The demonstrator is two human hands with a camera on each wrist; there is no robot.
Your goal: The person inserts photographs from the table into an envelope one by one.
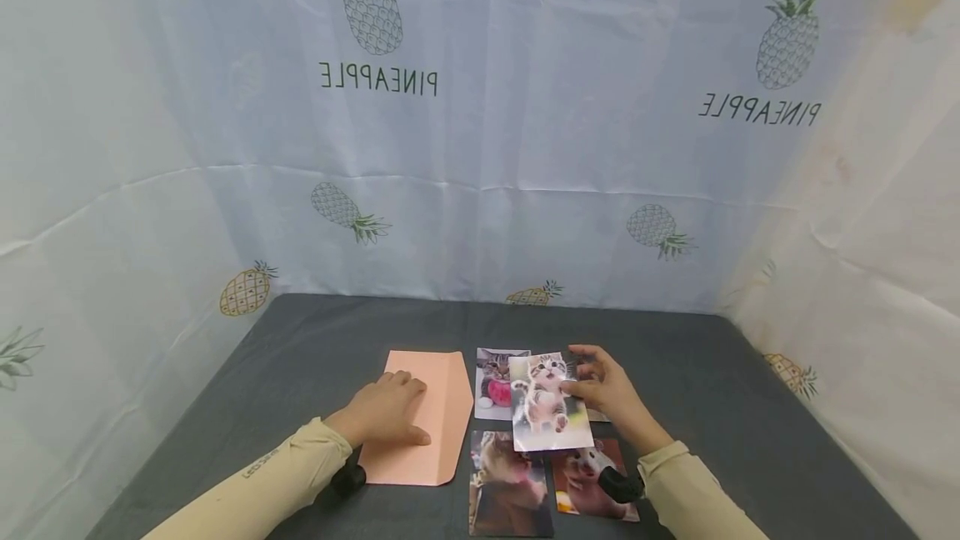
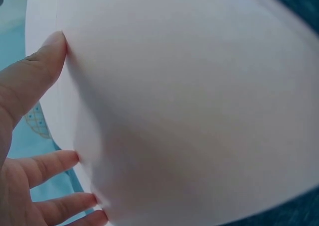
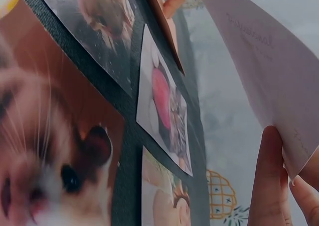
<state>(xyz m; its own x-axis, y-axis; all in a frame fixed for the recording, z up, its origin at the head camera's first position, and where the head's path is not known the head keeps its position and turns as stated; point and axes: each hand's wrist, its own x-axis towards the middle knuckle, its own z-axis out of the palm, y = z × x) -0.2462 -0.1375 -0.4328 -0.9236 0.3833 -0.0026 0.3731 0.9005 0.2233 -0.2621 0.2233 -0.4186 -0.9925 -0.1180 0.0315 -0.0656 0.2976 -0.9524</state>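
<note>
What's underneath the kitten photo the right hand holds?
In the head view, four more photos peek out behind the kitten photo; their covered parts, including most of the upper-right photo, are hidden.

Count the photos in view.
5: held photo in the right hand; on the table, far-left photo, far-right photo, near-left photo, near-right photo. Others may be hidden.

The raised photo (image 1: 543,419) is smooth paper, glossy in front, matt behind. From it, at 9 o'clock, the envelope (image 1: 438,415) is smooth, matt paper. The 7 o'clock photo (image 1: 510,486) and the 5 o'clock photo (image 1: 583,483) look glossy. The tablecloth (image 1: 420,323) is matt, finely rough cloth; at 12 o'clock, the curtain (image 1: 555,148) is thin, creased cloth with a faint sheen.
</note>
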